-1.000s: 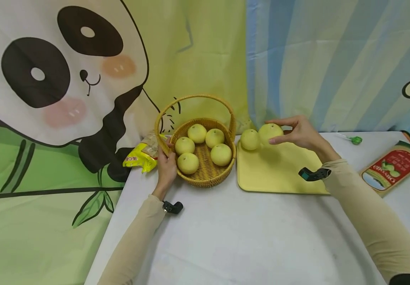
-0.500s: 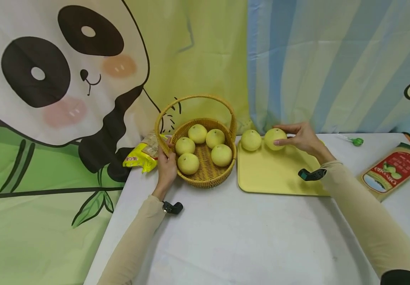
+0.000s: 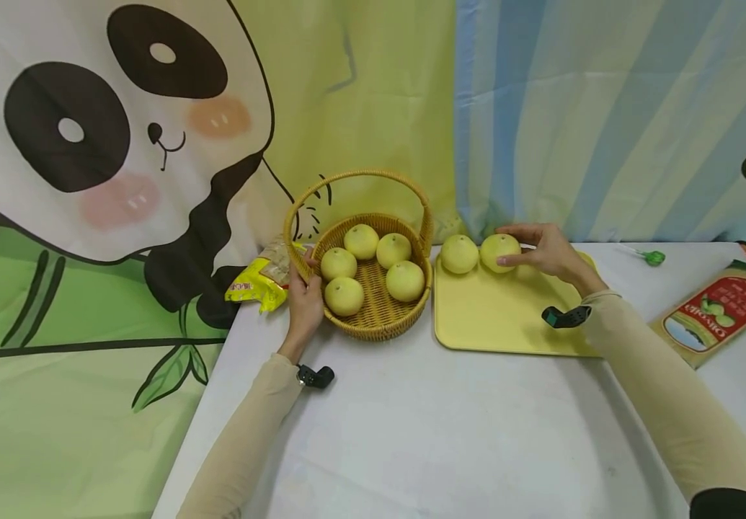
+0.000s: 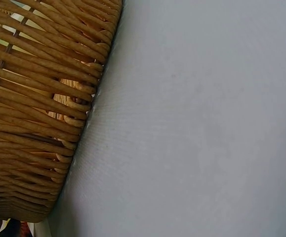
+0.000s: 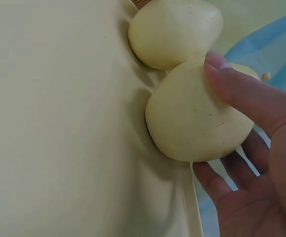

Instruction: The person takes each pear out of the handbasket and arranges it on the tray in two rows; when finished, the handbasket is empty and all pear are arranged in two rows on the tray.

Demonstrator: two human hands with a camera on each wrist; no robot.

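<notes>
Gripping basket [image 3: 380, 331] with left hand [image 3: 305, 304], pinching fruit [image 3: 499, 254] in right hand [image 3: 549, 254], apparently for placement on tray [image 3: 499, 321] beneath, likely needing gentle release next.

- On the red label [image 3: 729, 301] of the brown bag [image 3: 716, 317], large pale lettering is running aslant, apparently spelling "Olivoilà", though blur is softening its letters.
- On that same label, finer pale lines are showing, too small for reading.
- On the yellow packet [image 3: 257, 282], a short row of characters is showing, too small to make out.
</notes>
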